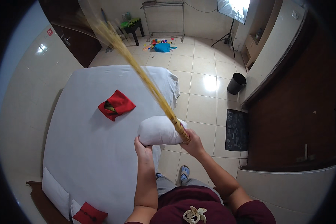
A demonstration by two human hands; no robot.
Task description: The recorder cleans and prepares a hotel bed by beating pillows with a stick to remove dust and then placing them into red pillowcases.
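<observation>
A white pillow point(157, 130) is held up in front of me over the bed's right edge. My left hand point(142, 148) is closed on its left end, with the thumb along the side. My right hand point(193, 143) grips the bound handle of a yellow stick broom point(149, 83) at the pillow's right end. The broom slants up and to the left across the pillow, and its far tip is blurred. Whether my right fingers also pinch the pillow cannot be made out.
On the white-sheeted bed point(86, 156) lies a red cloth bundle point(117, 105). A red cushion point(89, 213) and white pillow point(56, 192) are at the lower left. Black bin point(236, 83), dark mat point(237, 130) and lamp stand point(231, 35) are right; a blue bag point(162, 47) lies on the far floor.
</observation>
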